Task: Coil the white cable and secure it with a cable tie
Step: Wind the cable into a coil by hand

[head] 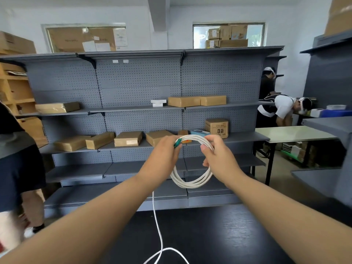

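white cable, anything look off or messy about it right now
Nothing damaged. The white cable forms neat loops held by the left hand and right hand, but a loose tail hangs below the coil and curls on the black table, not yet wound in.

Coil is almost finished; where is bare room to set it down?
Black table, right of the loose tail of the white cable; lower grey shelf left of the coil. Crowded: the shelf of brown boxes behind it.

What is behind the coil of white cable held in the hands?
Through the coil, grey shelves show. Behind its top lie a brown parcel, a blue box and something orange, each partly covered by the left hand, right hand or coil.
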Available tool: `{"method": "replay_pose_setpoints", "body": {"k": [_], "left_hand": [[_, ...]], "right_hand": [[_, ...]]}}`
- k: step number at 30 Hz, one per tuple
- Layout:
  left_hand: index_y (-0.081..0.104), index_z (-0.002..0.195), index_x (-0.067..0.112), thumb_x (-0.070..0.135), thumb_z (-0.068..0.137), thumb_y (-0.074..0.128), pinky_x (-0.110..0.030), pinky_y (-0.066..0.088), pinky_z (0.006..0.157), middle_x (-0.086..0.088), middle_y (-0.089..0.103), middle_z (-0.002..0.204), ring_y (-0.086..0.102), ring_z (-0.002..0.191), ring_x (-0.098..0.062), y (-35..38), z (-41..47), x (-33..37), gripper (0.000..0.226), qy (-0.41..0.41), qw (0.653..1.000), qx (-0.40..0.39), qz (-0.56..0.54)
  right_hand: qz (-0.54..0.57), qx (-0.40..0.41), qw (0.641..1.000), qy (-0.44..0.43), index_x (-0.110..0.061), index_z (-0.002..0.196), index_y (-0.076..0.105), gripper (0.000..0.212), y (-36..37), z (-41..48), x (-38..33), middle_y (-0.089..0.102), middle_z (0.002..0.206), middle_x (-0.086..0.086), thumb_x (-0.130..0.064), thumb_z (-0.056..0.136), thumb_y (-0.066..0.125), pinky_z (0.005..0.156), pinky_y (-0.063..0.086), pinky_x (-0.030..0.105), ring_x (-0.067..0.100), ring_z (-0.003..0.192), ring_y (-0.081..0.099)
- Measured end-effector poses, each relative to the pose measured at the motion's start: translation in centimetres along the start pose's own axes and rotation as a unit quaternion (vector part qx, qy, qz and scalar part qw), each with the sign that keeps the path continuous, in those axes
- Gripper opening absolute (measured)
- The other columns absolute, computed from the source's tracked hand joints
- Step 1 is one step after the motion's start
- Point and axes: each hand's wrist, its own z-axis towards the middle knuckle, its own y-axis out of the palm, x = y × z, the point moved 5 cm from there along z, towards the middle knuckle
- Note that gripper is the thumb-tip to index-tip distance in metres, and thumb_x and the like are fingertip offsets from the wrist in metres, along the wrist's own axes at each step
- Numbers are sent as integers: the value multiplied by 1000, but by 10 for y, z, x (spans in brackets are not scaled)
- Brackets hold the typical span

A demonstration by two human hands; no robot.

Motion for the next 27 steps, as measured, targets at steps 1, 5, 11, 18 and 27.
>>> {"method": "replay_pose_setpoints", "body": {"k": [1, 5, 11, 18, 27], "left_hand": [[56, 107, 7, 15, 97, 43, -16, 24, 68, 2, 43, 87, 39, 80, -12, -1, 1, -2, 19, 12, 1000, -8, 13], [50, 123, 9, 18, 97, 42, -22, 32, 76, 2, 39, 95, 50, 92, -21, 1, 1, -9, 28, 39, 994, -75, 68], [49, 123, 11, 23, 98, 42, -21, 32, 74, 3, 45, 94, 47, 90, -16, -3, -4, -14, 29, 36, 992, -113, 50], [57, 99, 14, 27, 94, 50, -28, 46, 72, 3, 60, 77, 59, 71, -12, 4, -18, -27, 15, -132, 954, -123, -239], [50, 102, 3, 28, 99, 38, -27, 44, 56, -1, 51, 55, 54, 47, -14, 7, -18, 6, 28, -116, 982, -97, -115]], "right_hand": [[-21, -10, 1000, -18, -23, 114, 45, 18, 2, 1, -5, 55, 89, -6, -21, 96, 45, 70, 49, 31, 17, 72, 57], [-94, -69, 991, -63, -17, 122, 47, 27, 12, 4, -18, 51, 95, -6, -23, 95, 47, 78, 46, 35, 15, 84, 51], [-176, -83, 977, -90, -10, 115, 50, 25, 22, 3, -22, 49, 87, -2, -25, 99, 38, 56, 23, 29, 15, 79, 45], [-22, -37, 999, -12, -19, 96, 49, 14, 8, 0, -14, 44, 68, -5, -26, 99, 38, 63, 38, 31, 14, 62, 45], [114, -70, 990, 49, -21, 110, 51, 14, -12, -12, -2, 55, 84, -3, -23, 96, 47, 75, 54, 33, 12, 66, 55]]}}
